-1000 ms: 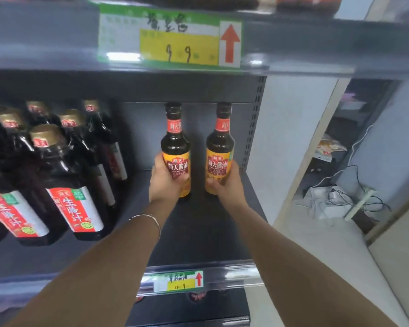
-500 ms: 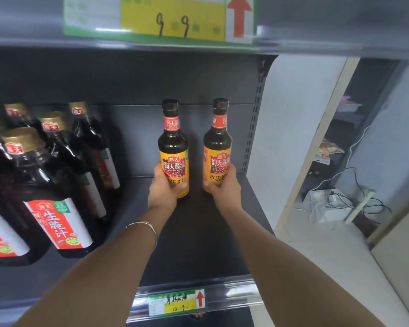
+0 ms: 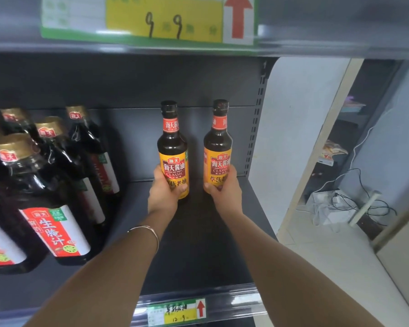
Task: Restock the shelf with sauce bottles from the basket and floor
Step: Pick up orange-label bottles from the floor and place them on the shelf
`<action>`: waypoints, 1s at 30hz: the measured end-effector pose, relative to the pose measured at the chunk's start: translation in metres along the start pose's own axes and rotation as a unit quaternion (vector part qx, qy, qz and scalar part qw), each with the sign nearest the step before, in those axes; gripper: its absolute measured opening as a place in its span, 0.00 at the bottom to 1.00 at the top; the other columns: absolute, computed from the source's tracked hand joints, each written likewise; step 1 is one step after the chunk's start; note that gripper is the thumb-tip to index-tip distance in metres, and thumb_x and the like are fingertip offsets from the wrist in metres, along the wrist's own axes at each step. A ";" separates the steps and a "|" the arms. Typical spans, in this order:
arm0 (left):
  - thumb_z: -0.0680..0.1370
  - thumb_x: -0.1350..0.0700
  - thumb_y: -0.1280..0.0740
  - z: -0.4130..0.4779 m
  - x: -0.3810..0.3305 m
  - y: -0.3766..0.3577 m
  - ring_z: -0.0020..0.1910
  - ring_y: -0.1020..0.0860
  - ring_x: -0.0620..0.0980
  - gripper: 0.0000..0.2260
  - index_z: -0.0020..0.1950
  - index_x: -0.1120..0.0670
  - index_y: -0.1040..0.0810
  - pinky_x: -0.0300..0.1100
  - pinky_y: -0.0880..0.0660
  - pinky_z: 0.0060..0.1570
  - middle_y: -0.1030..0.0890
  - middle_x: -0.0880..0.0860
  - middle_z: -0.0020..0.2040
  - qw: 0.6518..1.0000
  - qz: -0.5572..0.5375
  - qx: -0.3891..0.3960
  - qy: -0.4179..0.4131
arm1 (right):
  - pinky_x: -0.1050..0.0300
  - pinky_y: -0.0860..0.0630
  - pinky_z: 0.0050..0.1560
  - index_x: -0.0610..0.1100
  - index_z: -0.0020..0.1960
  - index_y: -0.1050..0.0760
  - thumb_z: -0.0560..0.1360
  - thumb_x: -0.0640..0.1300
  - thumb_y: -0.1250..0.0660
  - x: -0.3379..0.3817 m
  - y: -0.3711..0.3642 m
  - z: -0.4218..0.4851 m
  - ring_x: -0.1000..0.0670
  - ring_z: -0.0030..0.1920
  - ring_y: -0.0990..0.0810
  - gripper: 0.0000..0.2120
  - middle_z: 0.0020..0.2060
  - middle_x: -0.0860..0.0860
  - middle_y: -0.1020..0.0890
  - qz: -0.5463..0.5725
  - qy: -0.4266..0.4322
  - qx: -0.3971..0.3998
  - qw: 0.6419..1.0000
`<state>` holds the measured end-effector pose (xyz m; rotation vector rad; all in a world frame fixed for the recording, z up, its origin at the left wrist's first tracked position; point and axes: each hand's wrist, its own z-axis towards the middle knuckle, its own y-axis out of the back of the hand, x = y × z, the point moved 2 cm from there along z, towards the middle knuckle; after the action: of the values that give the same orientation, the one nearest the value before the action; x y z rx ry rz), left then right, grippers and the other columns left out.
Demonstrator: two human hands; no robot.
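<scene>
Two dark soy sauce bottles with orange labels stand upright at the back right of the grey shelf. My left hand grips the lower part of the left bottle. My right hand grips the lower part of the right bottle. The bottles stand side by side with a small gap between them. Their bases are hidden behind my hands.
Several large dark bottles with gold caps and red-white labels fill the shelf's left side. A price tag sits on the shelf's front rail, and the upper shelf hangs overhead. To the right is floor with a white box and cables.
The view has drawn closer and tilted slightly down. Both hands still hold the bottles near the shelf's back, with the bottles a little further apart.
</scene>
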<state>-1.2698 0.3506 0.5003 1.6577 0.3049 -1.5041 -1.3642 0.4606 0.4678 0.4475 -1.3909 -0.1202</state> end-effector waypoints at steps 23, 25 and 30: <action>0.77 0.56 0.36 -0.189 -0.016 0.037 0.60 0.25 0.54 0.12 0.60 0.55 0.25 0.49 0.28 0.60 0.23 0.54 0.59 0.929 0.238 0.253 -0.125 | 0.49 0.30 0.62 0.41 0.71 0.37 0.76 0.45 0.36 0.024 0.135 -0.212 0.38 0.63 0.27 0.25 0.65 0.40 0.31 -0.248 -0.083 0.060 0.963; 0.76 0.57 0.36 -0.220 -0.013 0.033 0.55 0.24 0.54 0.09 0.56 0.57 0.23 0.48 0.27 0.55 0.22 0.52 0.54 0.911 0.244 0.302 -0.142 | 0.50 0.30 0.64 0.42 0.71 0.37 0.77 0.45 0.36 0.015 0.159 -0.249 0.39 0.64 0.28 0.25 0.66 0.41 0.32 -0.256 -0.105 0.061 0.959; 0.77 0.57 0.38 -0.299 -0.019 -0.013 0.47 0.25 0.52 0.06 0.51 0.51 0.22 0.39 0.31 0.46 0.22 0.52 0.50 0.880 0.244 0.372 -0.168 | 0.53 0.32 0.63 0.43 0.74 0.40 0.77 0.46 0.37 -0.028 0.238 -0.335 0.41 0.65 0.29 0.27 0.68 0.41 0.33 -0.261 -0.189 0.030 0.946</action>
<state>-1.0749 0.5785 0.4852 1.7857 -0.9319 -1.5472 -1.0884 0.7649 0.4941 0.8720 -1.6226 -0.6250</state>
